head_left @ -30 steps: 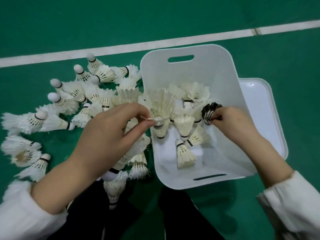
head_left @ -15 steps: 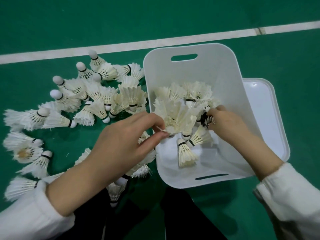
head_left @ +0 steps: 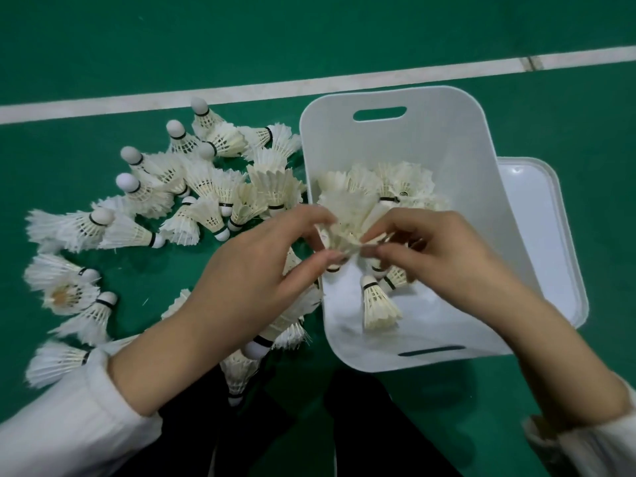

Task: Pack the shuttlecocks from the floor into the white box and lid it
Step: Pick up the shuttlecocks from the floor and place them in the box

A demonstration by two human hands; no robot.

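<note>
The white box (head_left: 447, 139) stands open on the green floor, with several white feather shuttlecocks piled inside (head_left: 389, 182). One more lies alone near its front (head_left: 377, 302). Over the box's left rim both hands meet on one shuttlecock (head_left: 347, 223). My left hand (head_left: 261, 270) pinches its feathers between thumb and fingers. My right hand (head_left: 437, 253) pinches the same shuttlecock from the right. Many loose shuttlecocks (head_left: 206, 187) are scattered on the floor left of the box.
The white lid (head_left: 547, 235) lies flat on the floor behind the box's right side, partly under it. A white court line (head_left: 241, 92) runs across the floor beyond the pile. My dark trouser legs (head_left: 361, 425) fill the bottom middle.
My left hand carried the shuttlecock rightward over the box rim. My right hand moved left from the pile in the box and now pinches that same shuttlecock; the dark item it held is out of sight.
</note>
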